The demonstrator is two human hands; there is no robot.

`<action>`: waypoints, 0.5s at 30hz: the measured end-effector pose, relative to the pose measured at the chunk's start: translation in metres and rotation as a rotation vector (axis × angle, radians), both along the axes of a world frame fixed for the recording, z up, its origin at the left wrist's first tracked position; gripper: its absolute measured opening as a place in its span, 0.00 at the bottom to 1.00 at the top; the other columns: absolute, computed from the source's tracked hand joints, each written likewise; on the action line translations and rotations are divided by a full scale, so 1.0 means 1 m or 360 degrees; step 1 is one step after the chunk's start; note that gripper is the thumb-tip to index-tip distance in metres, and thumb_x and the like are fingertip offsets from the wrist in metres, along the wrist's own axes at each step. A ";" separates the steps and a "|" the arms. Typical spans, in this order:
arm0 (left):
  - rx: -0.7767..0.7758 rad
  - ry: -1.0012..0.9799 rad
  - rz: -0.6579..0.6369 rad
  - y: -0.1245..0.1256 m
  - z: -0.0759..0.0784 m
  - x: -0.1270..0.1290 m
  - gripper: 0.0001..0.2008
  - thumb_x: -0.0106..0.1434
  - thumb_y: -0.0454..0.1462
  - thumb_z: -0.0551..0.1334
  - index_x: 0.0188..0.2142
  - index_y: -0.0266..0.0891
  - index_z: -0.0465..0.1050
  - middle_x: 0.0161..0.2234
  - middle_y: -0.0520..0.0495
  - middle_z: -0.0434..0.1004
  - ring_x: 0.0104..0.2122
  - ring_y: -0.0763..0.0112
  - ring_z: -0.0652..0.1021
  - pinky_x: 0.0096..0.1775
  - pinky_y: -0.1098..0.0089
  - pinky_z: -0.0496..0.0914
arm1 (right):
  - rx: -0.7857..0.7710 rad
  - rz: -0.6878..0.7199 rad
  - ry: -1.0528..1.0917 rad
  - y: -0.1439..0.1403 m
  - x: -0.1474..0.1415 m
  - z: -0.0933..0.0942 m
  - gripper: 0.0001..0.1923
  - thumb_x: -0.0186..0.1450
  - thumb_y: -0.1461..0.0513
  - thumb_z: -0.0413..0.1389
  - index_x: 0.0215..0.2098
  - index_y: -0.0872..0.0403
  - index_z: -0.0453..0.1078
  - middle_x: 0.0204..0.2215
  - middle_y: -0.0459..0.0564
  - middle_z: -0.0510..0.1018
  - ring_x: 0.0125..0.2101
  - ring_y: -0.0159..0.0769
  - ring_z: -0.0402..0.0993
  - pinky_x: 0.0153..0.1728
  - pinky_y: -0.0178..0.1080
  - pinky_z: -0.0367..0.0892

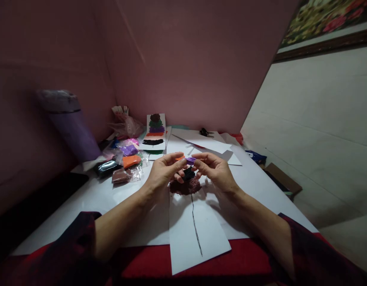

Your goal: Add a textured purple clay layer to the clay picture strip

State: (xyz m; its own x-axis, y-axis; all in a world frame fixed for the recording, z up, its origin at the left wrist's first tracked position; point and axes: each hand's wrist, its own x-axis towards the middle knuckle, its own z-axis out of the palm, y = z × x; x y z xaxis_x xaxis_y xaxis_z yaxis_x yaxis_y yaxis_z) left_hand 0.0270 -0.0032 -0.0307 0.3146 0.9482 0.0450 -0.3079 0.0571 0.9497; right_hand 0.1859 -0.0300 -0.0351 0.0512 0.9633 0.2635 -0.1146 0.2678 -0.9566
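Both my hands meet above a white card (195, 230) with a thin black line down its middle. My left hand (162, 172) and my right hand (216, 171) together pinch a small purple piece of clay (190, 160) between their fingertips. An orange bit (180, 157) shows by my left fingertips. Just below the hands, a black lump (188, 173) sits on a brown clay patch (185, 186) at the top of the card.
Clay packets in purple (128, 150), orange (131, 161), black (107, 168) and brown (121, 175) lie at the left. A finished card with stacked clay colours (155, 133) leans at the back. White sheets (207, 143), a purple cup (72, 123) and a box (283, 180) surround the workspace.
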 end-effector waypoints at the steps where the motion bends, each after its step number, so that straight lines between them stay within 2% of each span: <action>1: 0.0018 0.0010 -0.0047 0.000 -0.001 0.000 0.23 0.48 0.40 0.73 0.41 0.30 0.75 0.25 0.47 0.77 0.20 0.78 0.72 0.21 0.76 0.68 | 0.0009 0.0047 0.0004 -0.001 -0.001 0.000 0.15 0.52 0.55 0.67 0.35 0.54 0.75 0.25 0.46 0.79 0.27 0.33 0.74 0.25 0.35 0.68; 5: 0.0091 0.0092 -0.0108 0.000 -0.003 0.001 0.18 0.48 0.43 0.73 0.31 0.30 0.76 0.23 0.48 0.76 0.18 0.79 0.71 0.21 0.76 0.68 | 0.0029 0.0085 -0.0051 -0.002 -0.003 -0.001 0.14 0.52 0.57 0.68 0.34 0.54 0.76 0.23 0.44 0.78 0.21 0.29 0.71 0.22 0.34 0.67; 10: 0.0114 0.0200 -0.0086 -0.004 0.003 0.004 0.16 0.47 0.41 0.72 0.28 0.30 0.75 0.21 0.49 0.76 0.15 0.79 0.70 0.18 0.76 0.64 | 0.0082 0.0025 -0.0141 -0.003 -0.004 -0.001 0.11 0.54 0.57 0.66 0.32 0.55 0.76 0.22 0.44 0.77 0.20 0.28 0.70 0.21 0.34 0.66; 15: 0.0039 0.0101 0.0212 -0.002 0.002 0.005 0.11 0.48 0.37 0.70 0.24 0.31 0.72 0.17 0.51 0.72 0.12 0.80 0.67 0.15 0.77 0.60 | 0.0033 -0.0148 -0.0121 -0.002 -0.003 0.001 0.08 0.53 0.60 0.65 0.29 0.56 0.75 0.20 0.43 0.75 0.19 0.28 0.67 0.22 0.35 0.66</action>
